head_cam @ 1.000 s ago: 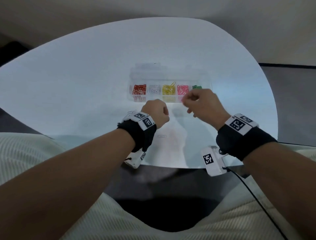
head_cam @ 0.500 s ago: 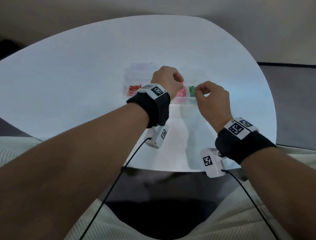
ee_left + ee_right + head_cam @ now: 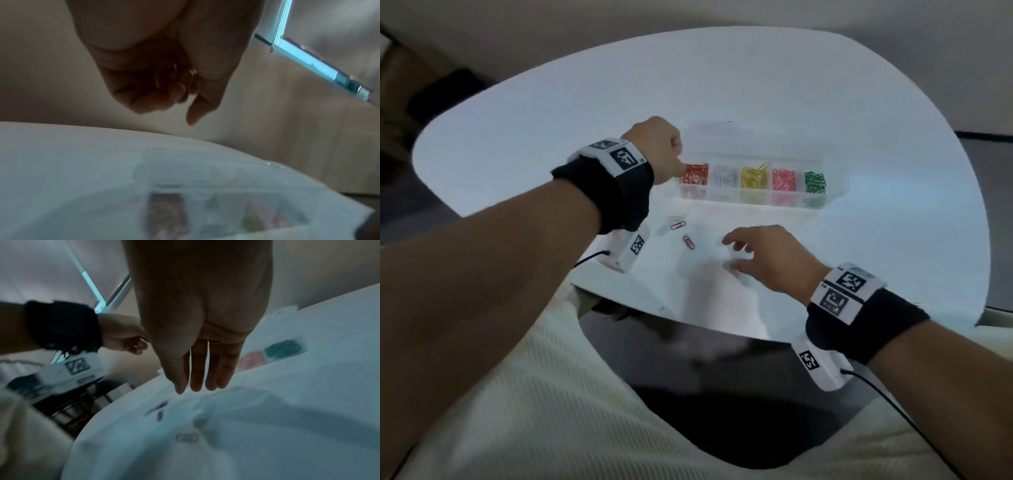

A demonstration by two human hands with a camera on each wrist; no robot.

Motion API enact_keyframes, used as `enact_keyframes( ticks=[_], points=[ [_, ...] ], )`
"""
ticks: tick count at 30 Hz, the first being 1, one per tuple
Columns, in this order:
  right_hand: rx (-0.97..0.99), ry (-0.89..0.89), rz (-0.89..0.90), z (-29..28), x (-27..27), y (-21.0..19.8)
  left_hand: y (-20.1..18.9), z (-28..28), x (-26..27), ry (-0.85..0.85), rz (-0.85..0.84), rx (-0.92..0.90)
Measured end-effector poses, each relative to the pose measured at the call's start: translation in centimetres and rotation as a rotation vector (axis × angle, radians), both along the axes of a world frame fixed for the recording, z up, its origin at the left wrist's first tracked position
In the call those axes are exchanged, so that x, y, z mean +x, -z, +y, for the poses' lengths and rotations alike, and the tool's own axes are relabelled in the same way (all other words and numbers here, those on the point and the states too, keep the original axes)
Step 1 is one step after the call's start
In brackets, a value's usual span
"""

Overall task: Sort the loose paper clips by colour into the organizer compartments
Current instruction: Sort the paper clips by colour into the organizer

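Sorting nearly done: most clips are binned, a few are loose on the table.

The organizer stands on the table with five filled compartments, left to right red, white, yellow, pink and green. Two red clips lie on the table in front of it, near a pale clip, and more pale ones seem to lie by the right hand, though blur hides the count. The left hand hovers by the red compartment with fingers curled; whether that grip holds a clip I cannot tell. The right hand is spread flat and empty, fingertips low over the table. I judge only these last few remain.
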State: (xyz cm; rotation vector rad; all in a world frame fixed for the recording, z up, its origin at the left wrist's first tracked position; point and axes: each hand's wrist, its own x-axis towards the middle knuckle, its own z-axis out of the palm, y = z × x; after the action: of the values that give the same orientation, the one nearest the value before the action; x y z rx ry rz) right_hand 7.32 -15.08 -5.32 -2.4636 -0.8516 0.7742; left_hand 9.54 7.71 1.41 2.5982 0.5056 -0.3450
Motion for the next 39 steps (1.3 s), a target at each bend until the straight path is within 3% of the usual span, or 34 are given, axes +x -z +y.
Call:
enact_keyframes(
  ticks=[6, 12, 21, 23, 25, 29, 33, 36, 39],
  points=[
    [-0.183, -0.066, -0.079, 2.0, -1.6, 1.8, 4.1, 1.4, -3.6, 0.147, 0.246, 0.032],
    [-0.292, 0.020, -0.067, 3.0, -2.0, 1.4, 6.9, 1.7, -5.0, 0.111, 0.206, 0.022],
    [-0.413, -0.046, -0.071, 4.3, -1.4, 1.8, 8.5, 1.2, -5.2, 0.102, 0.194, 0.020],
    [-0.324, 0.012, -0.018, 4.0, -0.8, 1.7, 8.5, 1.1, -5.3, 0.096, 0.185, 0.009],
    [-0.119, 0.201, 0.097, 3.7, -0.2, 1.4, 8.6, 1.2, -5.5, 0.078, 0.179, -0.015],
    [0.444, 0.648, 0.734, 4.3, 0.9, 0.1, 8.6, 1.8, -6.2, 0.007, 0.177, -0.087],
    [0.615, 0.729, 1.088, 6.7, 1.5, -1.0, 8.5, 2.2, -6.6, -0.022, 0.186, -0.089],
    [0.621, 0.789, 1.152, 8.9, 1.0, -1.1, 8.6, 2.7, -6.8, -0.039, 0.202, -0.093],
    [0.456, 0.781, 0.897, 11.1, 0.6, -0.7, 8.7, 3.1, -6.9, -0.051, 0.225, -0.117]
  ],
)
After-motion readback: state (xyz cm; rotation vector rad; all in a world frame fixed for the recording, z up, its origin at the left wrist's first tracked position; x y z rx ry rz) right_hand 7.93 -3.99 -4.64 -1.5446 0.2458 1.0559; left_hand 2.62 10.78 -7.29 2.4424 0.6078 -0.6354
